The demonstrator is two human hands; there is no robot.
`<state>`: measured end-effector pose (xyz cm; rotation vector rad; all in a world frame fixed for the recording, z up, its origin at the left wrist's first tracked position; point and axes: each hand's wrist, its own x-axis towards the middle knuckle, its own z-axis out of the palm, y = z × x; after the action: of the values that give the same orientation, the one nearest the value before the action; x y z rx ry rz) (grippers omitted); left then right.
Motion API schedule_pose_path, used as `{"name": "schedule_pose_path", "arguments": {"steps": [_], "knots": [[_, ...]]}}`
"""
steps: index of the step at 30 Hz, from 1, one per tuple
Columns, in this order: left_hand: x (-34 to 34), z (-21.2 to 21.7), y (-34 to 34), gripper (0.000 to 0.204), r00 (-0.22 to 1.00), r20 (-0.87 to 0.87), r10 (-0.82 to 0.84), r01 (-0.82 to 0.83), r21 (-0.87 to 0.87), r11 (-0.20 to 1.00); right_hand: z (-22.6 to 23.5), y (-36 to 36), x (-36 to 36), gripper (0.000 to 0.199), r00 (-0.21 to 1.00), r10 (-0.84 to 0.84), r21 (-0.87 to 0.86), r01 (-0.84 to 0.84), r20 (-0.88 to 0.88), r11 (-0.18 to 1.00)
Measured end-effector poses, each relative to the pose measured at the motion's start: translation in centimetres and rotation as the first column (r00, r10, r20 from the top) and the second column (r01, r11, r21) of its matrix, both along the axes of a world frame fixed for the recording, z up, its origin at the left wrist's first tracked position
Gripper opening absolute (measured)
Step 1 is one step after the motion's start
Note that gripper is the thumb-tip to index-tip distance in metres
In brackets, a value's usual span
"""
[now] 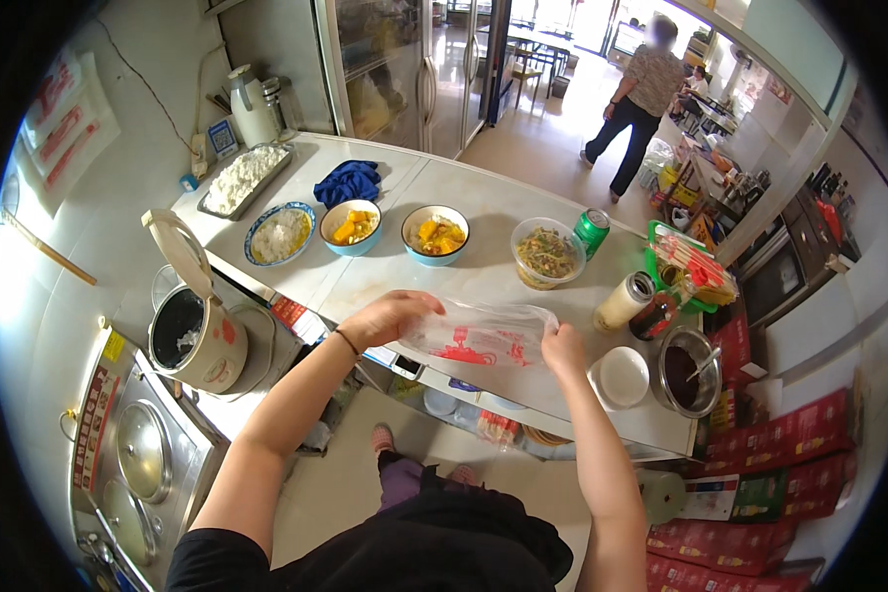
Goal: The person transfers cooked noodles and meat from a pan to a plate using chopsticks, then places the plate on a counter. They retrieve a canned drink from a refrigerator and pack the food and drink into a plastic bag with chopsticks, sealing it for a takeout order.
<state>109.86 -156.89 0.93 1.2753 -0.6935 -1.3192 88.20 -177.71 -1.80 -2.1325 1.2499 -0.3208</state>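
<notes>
A clear plastic bag (479, 338) with red print lies stretched over the near edge of the white counter (483, 202). My left hand (387, 318) grips its left end and my right hand (562, 348) pinches its right end. Just beyond the bag stands a clear plastic container of mixed food (547, 253) beside a green can (591, 231). Two blue bowls of yellow food (436, 234) (350, 226) and a patterned plate of rice (279, 235) line the counter to the left.
A metal tray of rice (242, 178), a blue cloth (347, 182) and a kettle (252, 107) sit at the far left. An open rice cooker (195, 331) stands lower left. A white lid (624, 376), a metal pot of dark sauce (689, 371) and a green basket (691, 268) are on the right. A person (639, 101) walks away behind.
</notes>
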Motion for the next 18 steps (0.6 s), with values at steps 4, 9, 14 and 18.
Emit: {"name": "schedule_pose_path", "arguments": {"steps": [4,9,14,18], "knots": [[-0.8,-3.7,-2.8,0.058,0.46,0.854,-0.246,0.028,0.263,0.964,-0.6,-0.3,0.1,0.033,0.974,0.145,-0.18,-0.176,-0.172,0.968],[-2.7,-3.5,-4.4,0.074,0.29,0.878,-0.381,-0.071,0.417,0.906,-1.5,-0.8,1.1,0.042,0.947,0.025,-0.307,-0.129,-0.32,0.943],[-4.1,-1.1,-6.0,0.081,-0.114,0.802,-0.586,-0.227,0.553,0.801,3.9,3.3,1.0,0.036,0.93,0.154,-0.728,-0.357,-0.333,0.585],[-4.4,0.0,-6.8,0.087,-0.16,0.753,-0.638,-0.251,0.594,0.764,1.8,3.2,2.7,0.039,0.744,0.473,-0.391,-0.657,-0.472,0.644]]}}
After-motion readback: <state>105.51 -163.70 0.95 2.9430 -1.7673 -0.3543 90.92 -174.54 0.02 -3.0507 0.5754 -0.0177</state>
